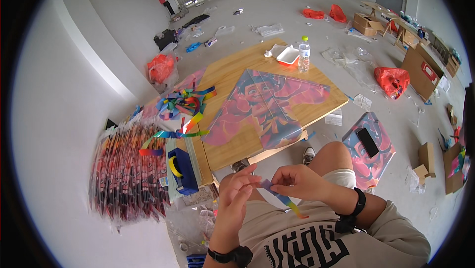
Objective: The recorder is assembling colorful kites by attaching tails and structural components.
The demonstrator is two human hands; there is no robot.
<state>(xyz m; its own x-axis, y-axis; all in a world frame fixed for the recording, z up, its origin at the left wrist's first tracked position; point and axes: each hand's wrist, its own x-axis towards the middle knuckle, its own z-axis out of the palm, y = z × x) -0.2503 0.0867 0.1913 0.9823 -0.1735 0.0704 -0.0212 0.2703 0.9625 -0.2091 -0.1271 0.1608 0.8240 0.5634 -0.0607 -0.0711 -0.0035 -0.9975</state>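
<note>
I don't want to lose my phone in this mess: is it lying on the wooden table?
No, the black phone lies on a colorful printed surface right of the wooden table.

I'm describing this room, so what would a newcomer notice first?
A pink cartoon-printed sheet spread across the wooden table stands out first. At the table's left side lies a tangle of rainbow ribbons. Low in the picture, the right hand pinches a rainbow strip.

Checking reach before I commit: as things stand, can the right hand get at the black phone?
Probably yes: the black phone lies uncovered on a printed surface beyond the right knee. But the right hand is pinching a rainbow ribbon, and the knee stands partly in the way.
</note>
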